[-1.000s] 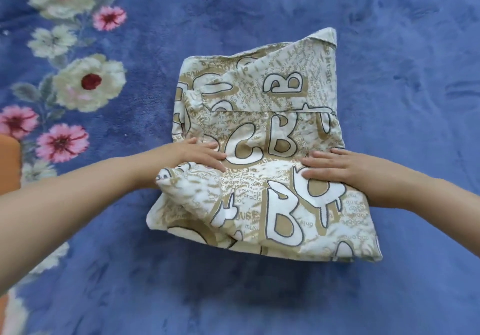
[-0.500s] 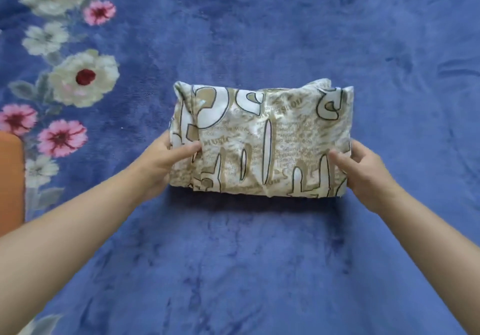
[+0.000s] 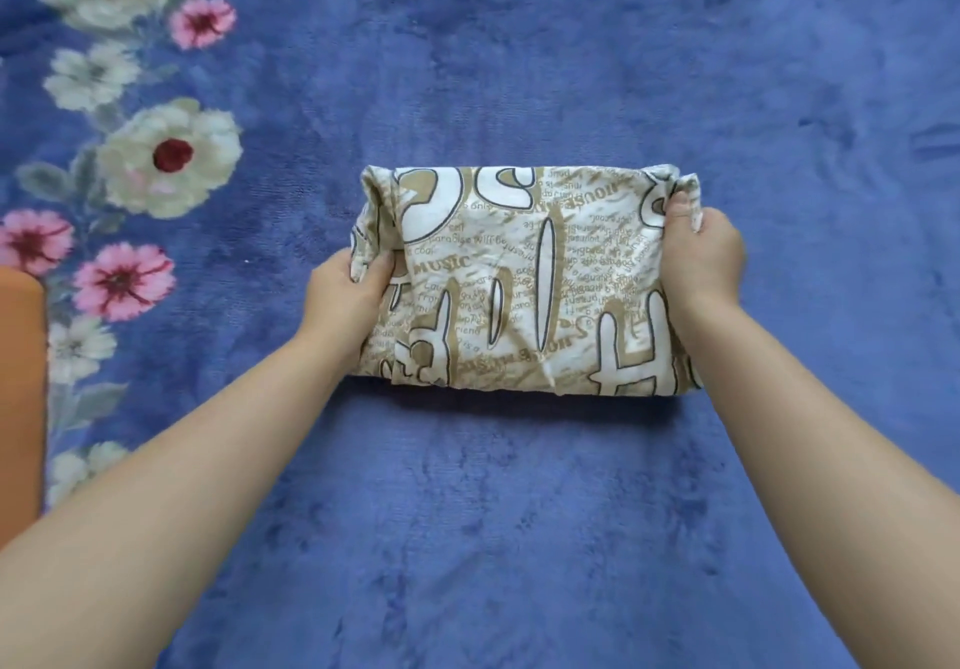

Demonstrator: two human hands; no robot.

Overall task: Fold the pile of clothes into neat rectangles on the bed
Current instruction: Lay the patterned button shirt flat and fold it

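Since half a second ago our hands have shifted along the folded garment (image 3: 524, 284): our right hand (image 3: 701, 253) has slid up toward its far right corner, and our left hand (image 3: 345, 294) has closed tighter on the left end. A second ago the cloth lay half unfolded under flat palms; now it is a compact, slightly puffy rectangle. Our left grip is curled round the left edge, thumb on top; our right grip pinches the right edge, thumb pressed on the fabric. The garment is cream with tan lettering and dark outlines, creased, lying mid-bed on the blue blanket (image 3: 519, 538), well apart from the flowered left edge (image 3: 166, 159).
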